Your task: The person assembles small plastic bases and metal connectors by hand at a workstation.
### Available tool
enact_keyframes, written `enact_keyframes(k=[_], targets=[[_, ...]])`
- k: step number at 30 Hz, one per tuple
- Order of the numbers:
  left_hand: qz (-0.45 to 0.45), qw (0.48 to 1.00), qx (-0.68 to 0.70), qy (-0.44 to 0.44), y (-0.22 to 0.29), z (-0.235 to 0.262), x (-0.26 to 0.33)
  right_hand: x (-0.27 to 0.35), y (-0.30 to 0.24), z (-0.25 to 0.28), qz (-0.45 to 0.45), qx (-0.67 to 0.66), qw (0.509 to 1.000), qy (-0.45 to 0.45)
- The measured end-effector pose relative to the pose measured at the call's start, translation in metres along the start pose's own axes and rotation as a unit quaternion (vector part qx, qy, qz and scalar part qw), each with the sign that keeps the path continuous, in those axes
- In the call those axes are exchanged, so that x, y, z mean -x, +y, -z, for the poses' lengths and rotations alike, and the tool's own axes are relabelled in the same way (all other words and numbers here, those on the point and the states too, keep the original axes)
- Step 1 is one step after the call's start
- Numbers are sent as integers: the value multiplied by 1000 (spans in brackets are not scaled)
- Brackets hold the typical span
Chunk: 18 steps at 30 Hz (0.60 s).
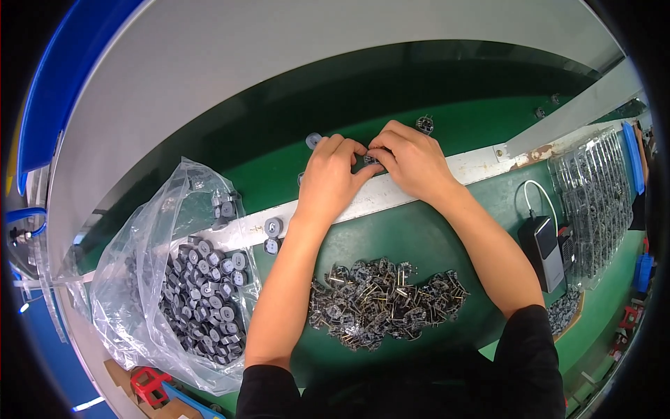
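My left hand (331, 176) and my right hand (413, 160) meet over a white metal rail (377, 199). Between their thumbs and fingertips they pinch one small dark part (370, 160), mostly hidden by the fingers. A grey round cap (313, 141) lies just beyond my left hand on the green belt, and another is partly covered beside it. Past my right hand rests a small dark part with thin metal pins (424, 125). Two more grey round pieces (273, 227) sit left of my left forearm. A heap of dark pinned parts (384, 304) lies between my forearms.
An open clear plastic bag (132, 293) full of grey round caps (207, 300) stands at the left. At the right are a black-and-grey power bank (542, 255) with a white cable and stacked clear trays (593, 202) of small parts. Beyond the rail runs a green belt (481, 115).
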<state>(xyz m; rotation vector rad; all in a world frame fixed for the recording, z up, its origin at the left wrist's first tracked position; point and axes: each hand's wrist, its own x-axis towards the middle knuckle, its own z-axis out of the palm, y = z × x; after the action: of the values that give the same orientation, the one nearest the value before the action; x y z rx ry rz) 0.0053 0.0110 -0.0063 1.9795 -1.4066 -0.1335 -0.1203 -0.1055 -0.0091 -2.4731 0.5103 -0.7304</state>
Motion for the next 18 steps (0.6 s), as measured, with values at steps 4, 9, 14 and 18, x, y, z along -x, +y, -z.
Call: enact_keyframes(k=[4, 9, 14, 18], targets=[[-16, 1000, -7, 12, -1, 0, 1, 0, -2, -3, 32, 63, 997, 11], [-26, 1000, 1, 6, 2, 3, 0, 1, 2, -1, 24, 65, 997, 20], [-32, 978, 64, 194, -13, 23, -3, -1, 4, 5, 8, 84, 994, 73], [-40, 984, -88, 148, -22, 31, -6, -3, 0, 24, 29, -91, 995, -15]])
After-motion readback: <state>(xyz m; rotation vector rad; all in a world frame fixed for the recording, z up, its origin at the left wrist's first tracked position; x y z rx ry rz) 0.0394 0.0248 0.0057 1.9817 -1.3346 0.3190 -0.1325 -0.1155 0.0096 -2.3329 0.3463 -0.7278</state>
